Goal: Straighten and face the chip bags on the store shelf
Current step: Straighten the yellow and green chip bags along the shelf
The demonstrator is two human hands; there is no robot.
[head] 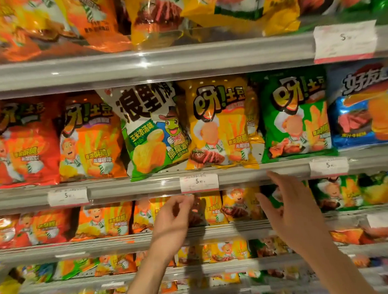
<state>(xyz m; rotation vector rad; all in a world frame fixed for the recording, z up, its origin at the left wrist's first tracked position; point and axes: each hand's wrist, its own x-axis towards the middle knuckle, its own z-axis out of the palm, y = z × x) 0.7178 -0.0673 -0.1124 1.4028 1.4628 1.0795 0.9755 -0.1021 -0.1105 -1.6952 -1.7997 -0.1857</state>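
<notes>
Chip bags stand in a row on the middle shelf: a red bag point(25, 144), an orange bag point(88, 138), a tilted white and green bag point(151, 129), a yellow bag point(219, 123), a green bag point(294, 115) and a blue bag point(364, 106). The white and green bag leans left and overlaps its neighbours. My left hand point(174, 220) hovers below the shelf rail point(133, 188), fingers loosely curled, holding nothing. My right hand point(291, 208) is raised with fingers spread, its fingertips near the rail under the yellow and green bags.
Price tags point(198, 182) hang on the rail. An upper shelf point(133, 65) carries more orange and yellow bags. Lower shelves hold smaller bags point(105, 221) behind my hands and forearms.
</notes>
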